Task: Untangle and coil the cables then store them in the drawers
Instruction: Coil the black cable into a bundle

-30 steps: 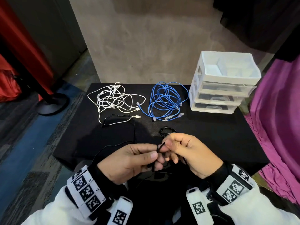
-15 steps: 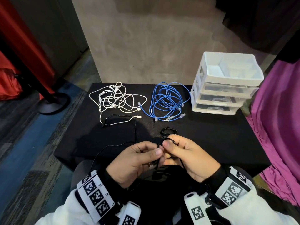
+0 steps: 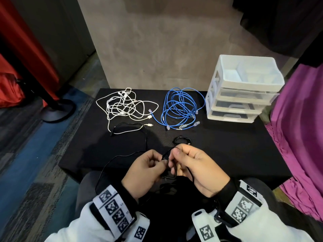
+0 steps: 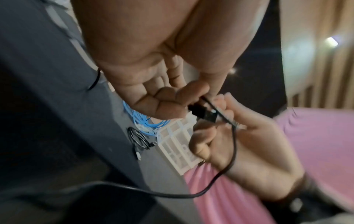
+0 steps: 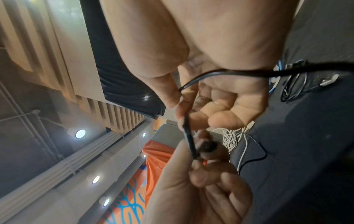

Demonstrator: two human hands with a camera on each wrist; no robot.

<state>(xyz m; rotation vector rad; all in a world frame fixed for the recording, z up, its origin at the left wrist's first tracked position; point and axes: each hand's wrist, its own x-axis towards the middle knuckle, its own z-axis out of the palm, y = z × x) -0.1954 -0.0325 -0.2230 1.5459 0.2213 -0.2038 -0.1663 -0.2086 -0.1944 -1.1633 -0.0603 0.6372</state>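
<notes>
Left hand (image 3: 145, 173) and right hand (image 3: 195, 170) raised close together at the near edge of the bench (image 3: 227, 154), fingertips almost meeting. Both clamped on one thin, glossy black cable (image 3: 122, 155): left thumb and fingers pinched round its blocky rectangular plug (image 4: 204, 112), right thumb and forefinger nipped on the round cord just beside that plug. From the right hand, a slack loop drooping under the palm and down toward the lap; from the left hand, the cord trailing out leftward and away across the matte black bench cover.

Just beyond the right knuckles, a small black cable bundle (image 3: 181, 141) wound into a tight ring, lying flat. Farther out ahead of the left hand, a loose tangle of white cables (image 3: 122, 107), smooth and thin, strands crossing at random. Ahead of the right hand, a blue cable heap (image 3: 181, 107) in rough overlapping rings, clear plastic clips at the ends. Out beyond and rightward of the right hand, a translucent white plastic drawer unit (image 3: 243, 89), boxy, three stacked drawers pushed in under an open divided top tray. Purple creased cloth (image 3: 300, 137) hanging to the right of that hand.
</notes>
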